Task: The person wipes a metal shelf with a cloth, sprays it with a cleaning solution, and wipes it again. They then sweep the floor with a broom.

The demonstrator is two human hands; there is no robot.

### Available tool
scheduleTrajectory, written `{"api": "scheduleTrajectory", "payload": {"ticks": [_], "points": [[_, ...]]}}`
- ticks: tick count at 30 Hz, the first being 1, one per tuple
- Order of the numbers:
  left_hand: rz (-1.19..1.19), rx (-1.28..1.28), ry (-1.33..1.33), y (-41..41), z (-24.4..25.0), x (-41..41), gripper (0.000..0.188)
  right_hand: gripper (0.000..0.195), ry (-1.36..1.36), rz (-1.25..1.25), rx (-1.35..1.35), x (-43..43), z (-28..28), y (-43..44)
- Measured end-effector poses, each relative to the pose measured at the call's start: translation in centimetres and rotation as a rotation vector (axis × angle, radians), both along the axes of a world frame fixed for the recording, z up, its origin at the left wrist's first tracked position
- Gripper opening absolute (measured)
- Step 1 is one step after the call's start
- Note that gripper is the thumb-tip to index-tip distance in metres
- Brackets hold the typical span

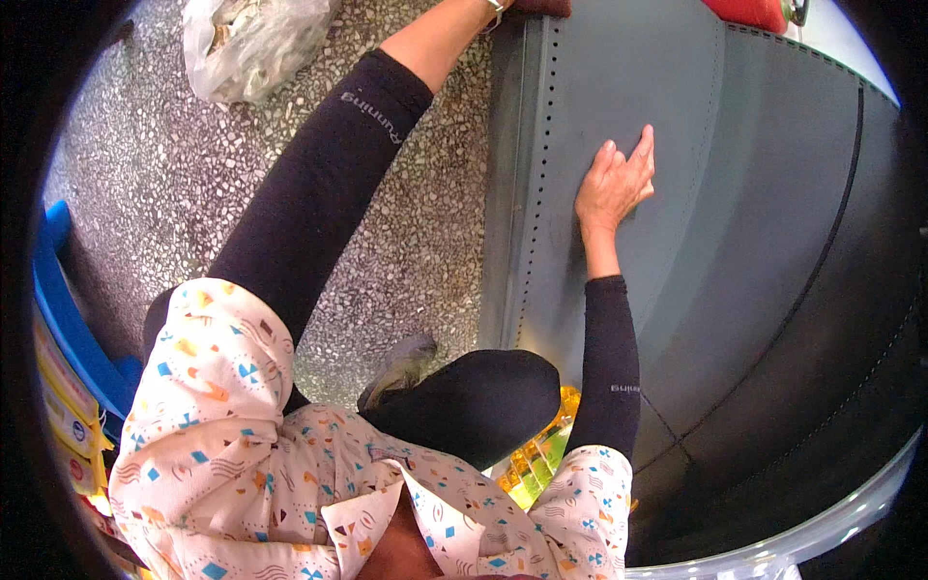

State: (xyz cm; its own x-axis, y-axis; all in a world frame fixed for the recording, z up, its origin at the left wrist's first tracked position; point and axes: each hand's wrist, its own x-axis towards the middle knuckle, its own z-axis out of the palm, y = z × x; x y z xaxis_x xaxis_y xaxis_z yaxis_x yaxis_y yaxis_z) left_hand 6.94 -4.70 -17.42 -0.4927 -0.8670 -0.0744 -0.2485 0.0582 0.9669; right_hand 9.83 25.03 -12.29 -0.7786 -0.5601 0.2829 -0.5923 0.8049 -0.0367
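My right hand [616,177] rests on a grey metal shelf panel [609,80]. Its index finger points away from me, the thumb is apart and the other fingers are partly curled; I see nothing in it. My left arm reaches forward over the floor to the panel's far corner. Only the wrist, with a bracelet [496,7], and a sliver of hand show at the top edge. Beside it lies a dark red piece, perhaps a cloth [542,6], cut off by the frame. A row of small holes [540,174] runs along the panel's near-left edge.
A translucent plastic bag [250,61] with crumpled contents sits on the speckled terrazzo floor [406,239]. Blue plastic [72,312] and yellow packages [76,428] stand at left. Bottles of yellow liquid [533,464] are beside my knee. A red container [750,11] is at top right.
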Motion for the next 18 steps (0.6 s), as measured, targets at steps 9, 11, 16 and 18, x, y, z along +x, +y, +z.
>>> {"api": "scheduleTrajectory", "payload": {"ticks": [9, 11, 16, 18], "points": [[-0.122, 0.135, -0.028, 20.9, -1.6, 14.6, 0.064, 0.037, 0.108, 0.019, 0.037, 0.0, -0.9, 0.6], [-0.314, 0.173, -0.151, 26.3, -0.3, 20.4, 0.064, 0.038, 0.097, 0.010, 0.000, 0.1, -1.0, 0.7], [-0.852, 0.351, -0.354, 34.7, 1.6, 29.6, 0.066, 0.037, 0.188, 0.022, 0.028, -0.4, -1.2, 0.5], [-1.158, 0.456, -0.438, 37.4, 2.0, 32.8, 0.066, 0.036, 0.159, -0.008, -0.051, 0.2, -1.1, 0.5]]}}
